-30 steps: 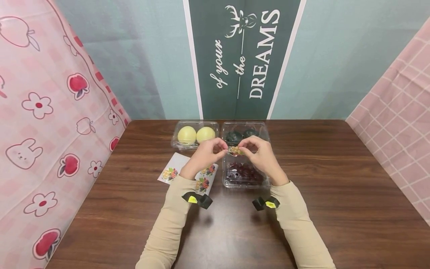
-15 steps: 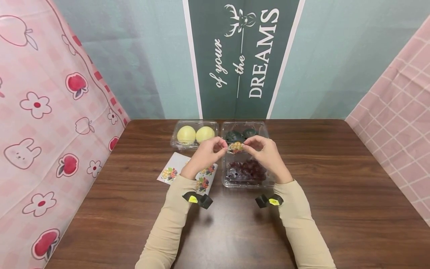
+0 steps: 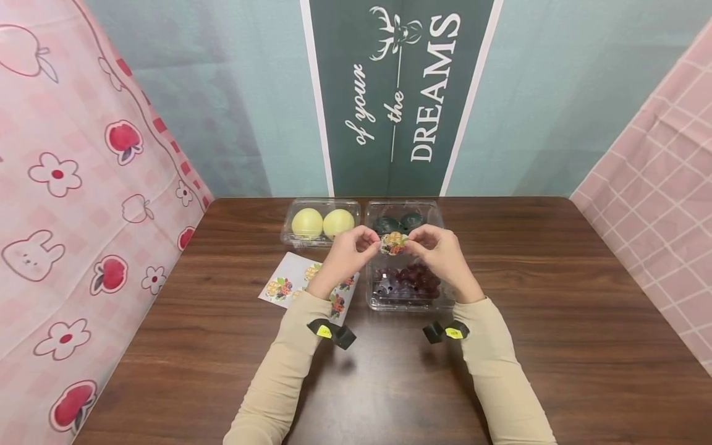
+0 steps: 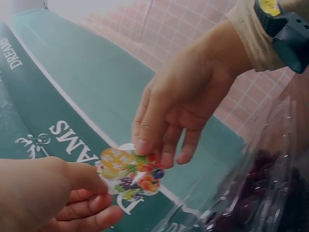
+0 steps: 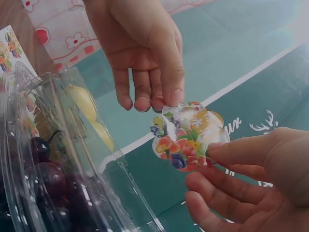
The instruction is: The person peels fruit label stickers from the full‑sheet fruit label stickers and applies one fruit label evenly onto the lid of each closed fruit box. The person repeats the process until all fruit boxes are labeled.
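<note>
Pinching a fruit-printed sticker [image 3: 394,243] by opposite edges, the left hand [image 3: 346,257] and right hand [image 3: 443,254] hold it raised between them, their other fingers loosely bent. Lower down, clear packaging [image 3: 406,304] holds dark red fruit [image 3: 408,281]; to its left, a partly hidden sticker sheet [image 3: 293,267] lies on the brown counter [image 3: 528,278]. Farther off, two yellow fruits [image 3: 307,223] sit in a clear box [image 3: 287,238], beside dark green fruits [image 3: 387,224] under clear plastic. Behind hangs a green cloth [image 3: 384,176] with white lettering.

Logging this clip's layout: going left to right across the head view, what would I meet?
Pink apple-print fabric, two pale-yellow round fruits, left hand, multicoloured fruit-print sticker, right hand, pink white-gridded fabric.
</note>
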Available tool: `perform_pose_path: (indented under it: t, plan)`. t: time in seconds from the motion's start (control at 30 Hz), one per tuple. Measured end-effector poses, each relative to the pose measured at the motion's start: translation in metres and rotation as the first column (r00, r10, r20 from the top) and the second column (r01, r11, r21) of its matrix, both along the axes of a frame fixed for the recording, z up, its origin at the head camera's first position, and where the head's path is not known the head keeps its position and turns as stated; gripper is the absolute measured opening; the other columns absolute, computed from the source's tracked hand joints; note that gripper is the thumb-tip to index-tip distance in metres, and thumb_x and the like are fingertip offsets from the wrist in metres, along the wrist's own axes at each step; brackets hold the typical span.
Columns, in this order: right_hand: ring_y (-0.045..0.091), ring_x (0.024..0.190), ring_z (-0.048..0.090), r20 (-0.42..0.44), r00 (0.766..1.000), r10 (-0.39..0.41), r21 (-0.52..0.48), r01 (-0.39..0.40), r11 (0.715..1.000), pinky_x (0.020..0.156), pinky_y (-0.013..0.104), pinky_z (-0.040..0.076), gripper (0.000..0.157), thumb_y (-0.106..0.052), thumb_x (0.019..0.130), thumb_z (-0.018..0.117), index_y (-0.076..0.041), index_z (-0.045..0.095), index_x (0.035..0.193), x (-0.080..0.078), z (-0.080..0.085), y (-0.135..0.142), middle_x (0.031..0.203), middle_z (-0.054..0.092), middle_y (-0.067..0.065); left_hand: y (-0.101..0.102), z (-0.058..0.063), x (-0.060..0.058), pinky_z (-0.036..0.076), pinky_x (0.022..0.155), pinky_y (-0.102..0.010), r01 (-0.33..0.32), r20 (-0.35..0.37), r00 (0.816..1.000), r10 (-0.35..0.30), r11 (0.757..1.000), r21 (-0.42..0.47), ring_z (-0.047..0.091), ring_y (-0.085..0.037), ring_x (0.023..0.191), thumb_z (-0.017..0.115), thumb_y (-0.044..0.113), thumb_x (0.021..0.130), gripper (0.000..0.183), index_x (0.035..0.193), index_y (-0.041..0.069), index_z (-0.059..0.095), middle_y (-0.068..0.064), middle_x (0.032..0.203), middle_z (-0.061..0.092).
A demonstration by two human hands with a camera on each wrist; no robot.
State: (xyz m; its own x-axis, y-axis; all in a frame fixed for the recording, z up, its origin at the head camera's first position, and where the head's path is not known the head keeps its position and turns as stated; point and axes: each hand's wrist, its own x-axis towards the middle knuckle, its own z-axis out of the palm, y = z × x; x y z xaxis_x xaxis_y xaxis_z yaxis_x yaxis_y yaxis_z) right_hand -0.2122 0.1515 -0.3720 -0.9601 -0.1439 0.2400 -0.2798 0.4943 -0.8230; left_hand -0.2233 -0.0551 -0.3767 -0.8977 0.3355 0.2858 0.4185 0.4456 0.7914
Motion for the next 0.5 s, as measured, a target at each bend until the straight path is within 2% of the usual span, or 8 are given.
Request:
perform_pose_path:
  t: [0.13, 0.3, 0.5]
  plan:
    - [-0.002, 0.069, 0.061, 0.021, 1.000, 0.016, 0.007, -0.016, 1.000, 0.063, 0.021, 0.054, 0.013, -0.008, 0.090, 0.066, 0.004, 0.064, 0.095, 0.0020, 0.0023, 0.0026, 0.094, 0.069, 0.024, 0.0044, -0.0031, -0.0005, 0.053, 0.071, -0.020, -0.025, 0.003, 1.000, 0.025, 0.999, 0.042, 0.068, -0.024, 0.080, 0.062, 0.008, 0.089, 0.009, 0.092, 0.000, 0.064, -0.016, 0.089, 0.070]
    - [0.000, 0.067, 0.062, 0.028, 0.999, 0.040, -0.023, -0.040, 0.999, 0.065, 0.035, 0.059, 0.014, -0.006, 0.090, 0.065, 0.006, 0.063, 0.095, 0.0027, 0.0047, 0.0054, 0.093, 0.068, 0.027, 0.0081, -0.0062, -0.0007, 0.050, 0.068, -0.018, -0.041, 0.035, 0.999, 0.038, 0.995, 0.087, 0.066, -0.022, 0.077, 0.063, 0.009, 0.089, 0.008, 0.092, 0.001, 0.064, -0.016, 0.087, 0.070]
    - [-0.004, 0.062, 0.063, 0.083, 0.997, 0.001, -0.075, 0.005, 0.997, 0.062, 0.023, 0.058, 0.018, -0.004, 0.089, 0.066, 0.011, 0.066, 0.098, 0.0025, 0.0070, 0.0096, 0.092, 0.070, 0.032, 0.0108, -0.0080, -0.0002, 0.049, 0.068, -0.017, -0.042, 0.070, 0.997, 0.036, 0.995, 0.090, 0.066, -0.021, 0.077, 0.063, 0.009, 0.089, 0.009, 0.093, 0.001, 0.065, -0.016, 0.088, 0.070]
